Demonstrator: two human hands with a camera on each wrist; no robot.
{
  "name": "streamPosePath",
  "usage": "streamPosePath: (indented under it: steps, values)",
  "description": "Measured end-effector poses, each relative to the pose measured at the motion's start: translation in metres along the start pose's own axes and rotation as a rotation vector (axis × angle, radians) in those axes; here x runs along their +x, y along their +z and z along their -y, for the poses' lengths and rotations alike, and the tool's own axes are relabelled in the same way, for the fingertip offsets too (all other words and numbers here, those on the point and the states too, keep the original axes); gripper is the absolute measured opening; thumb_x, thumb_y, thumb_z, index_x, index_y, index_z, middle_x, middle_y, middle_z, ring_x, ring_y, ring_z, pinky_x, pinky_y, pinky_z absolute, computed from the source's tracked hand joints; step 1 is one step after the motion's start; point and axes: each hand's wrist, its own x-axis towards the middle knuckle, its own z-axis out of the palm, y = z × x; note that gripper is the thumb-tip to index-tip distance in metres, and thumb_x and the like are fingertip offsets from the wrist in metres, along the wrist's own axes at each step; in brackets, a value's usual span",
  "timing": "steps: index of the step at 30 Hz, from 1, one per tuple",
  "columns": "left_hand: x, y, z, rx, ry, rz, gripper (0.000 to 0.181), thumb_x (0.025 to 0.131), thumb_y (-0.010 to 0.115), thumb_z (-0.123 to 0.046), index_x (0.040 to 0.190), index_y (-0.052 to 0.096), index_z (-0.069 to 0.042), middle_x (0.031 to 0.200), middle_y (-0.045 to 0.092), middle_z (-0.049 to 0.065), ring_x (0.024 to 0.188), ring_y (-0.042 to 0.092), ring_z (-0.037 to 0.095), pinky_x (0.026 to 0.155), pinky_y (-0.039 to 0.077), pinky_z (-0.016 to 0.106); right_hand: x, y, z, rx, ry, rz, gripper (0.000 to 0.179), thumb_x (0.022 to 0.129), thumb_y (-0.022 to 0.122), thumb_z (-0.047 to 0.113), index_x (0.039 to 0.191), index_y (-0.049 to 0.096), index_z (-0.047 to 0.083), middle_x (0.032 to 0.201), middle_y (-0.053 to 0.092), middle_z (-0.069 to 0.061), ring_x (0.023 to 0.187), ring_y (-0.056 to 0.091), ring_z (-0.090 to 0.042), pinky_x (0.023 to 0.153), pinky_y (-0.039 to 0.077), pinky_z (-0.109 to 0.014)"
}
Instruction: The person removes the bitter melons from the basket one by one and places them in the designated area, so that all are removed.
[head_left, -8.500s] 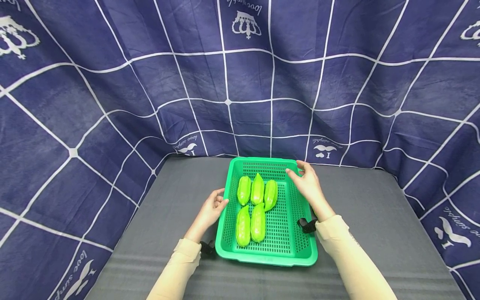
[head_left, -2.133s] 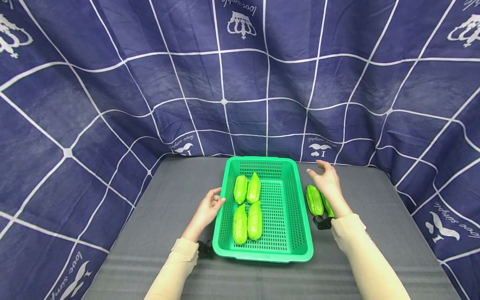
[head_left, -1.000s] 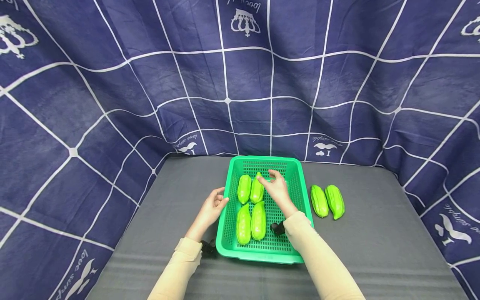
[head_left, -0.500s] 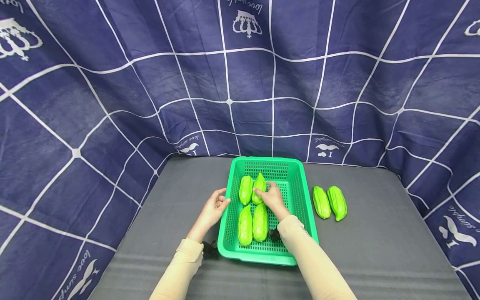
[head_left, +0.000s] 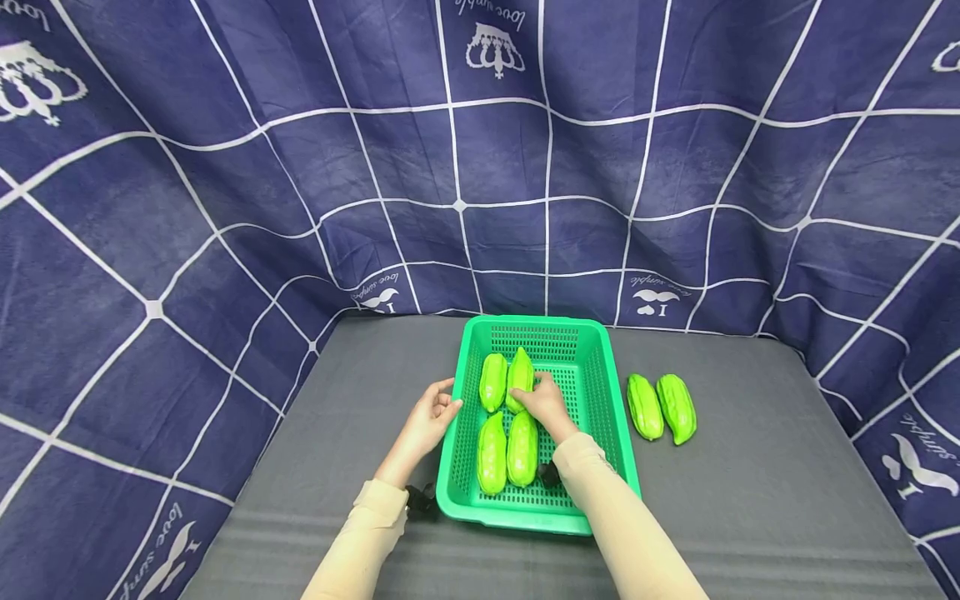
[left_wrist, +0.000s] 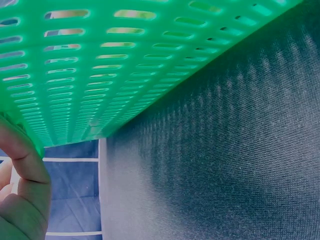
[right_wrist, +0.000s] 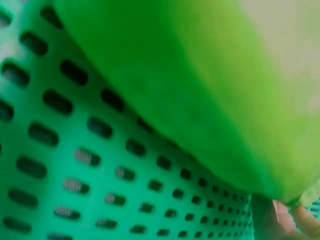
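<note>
A green plastic basket (head_left: 607, 400) with slotted walls stands on the grey table. Several bright green, ridged bitter melons lie in its left half, such as the front-left bitter melon (head_left: 492, 458). My left hand (head_left: 427, 421) holds the basket's left rim, and a bent finger (left_wrist: 30, 165) shows against the wall in the left wrist view. Inside the basket, my right hand (head_left: 547, 408) grips the back-right bitter melon (head_left: 521, 371), thumb across its near part and fingers along its right side. In the right wrist view, a nearer bitter melon (right_wrist: 200, 90) fills much of the picture, fingertips (right_wrist: 305, 220) beyond it.
Two more bitter melons lie side by side on the table to the basket's right, the left bitter melon (head_left: 645, 407) and the right bitter melon (head_left: 677, 408). A navy curtain (head_left: 585, 167) with white grid lines hangs behind and at both sides.
My right hand has come from above the right of the table into the basket and closed on a bitter melon. Since the oldest frame, one melon has left the basket. My left hand stays put.
</note>
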Motion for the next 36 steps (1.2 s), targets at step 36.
streamPosePath:
  steps: [36]
  values:
    - [0.002,0.001,-0.001,0.024,-0.031,-0.007,0.051,0.1,0.06,-0.015,0.145,0.043,0.0,0.098,0.062,0.014,0.075,0.056,0.012,0.068,0.044,0.029,-0.008,-0.084,0.047,0.265,-0.065,-0.065,0.071,0.09,0.067,0.014,0.151,0.031,0.003,0.138,0.05,-0.025,0.119,0.059,-0.037,0.087,0.051,-0.035]
